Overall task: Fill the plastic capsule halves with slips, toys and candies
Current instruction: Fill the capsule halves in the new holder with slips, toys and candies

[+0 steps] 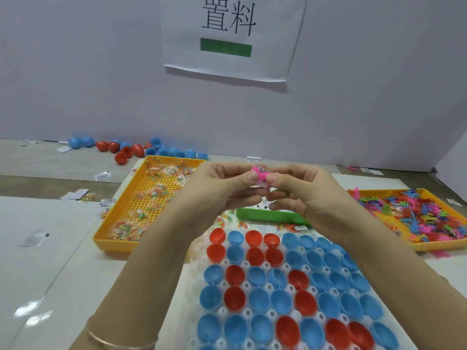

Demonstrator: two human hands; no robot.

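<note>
At nine o'clock from the hands we see a small slip [35, 238] lying flat on the white table [50, 261]. At ten o'clock loose red and blue capsule halves [136, 150] lie scattered against the foot of the wall. Closer in sits a yellow tray [113, 246] holding clear packets of candies [126, 231]. The left hand [219, 195], with a thin bracelet [121, 342] on its wrist, is raised over the work with its fingers curled. Its thumb and forefinger pinch a small pink toy [260, 175]. The right hand [310, 198] meets it from the other side and pinches the same toy between thumb and forefinger, its other fingers bent beneath. A printed scrap shows against the toy, though we cannot tell whether it is a slip or a wrapper. At twelve o'clock a paper sign [232, 36] hangs on the wall. At six o'clock, just below the hands, lies a green tray [267, 215]. Nearer still is a white holder [192, 289] with red and blue open capsule halves [259, 300] seated mouth-up in rows. At three o'clock a second yellow tray [439, 245] is heaped with bright plastic toys [424, 218].
</note>
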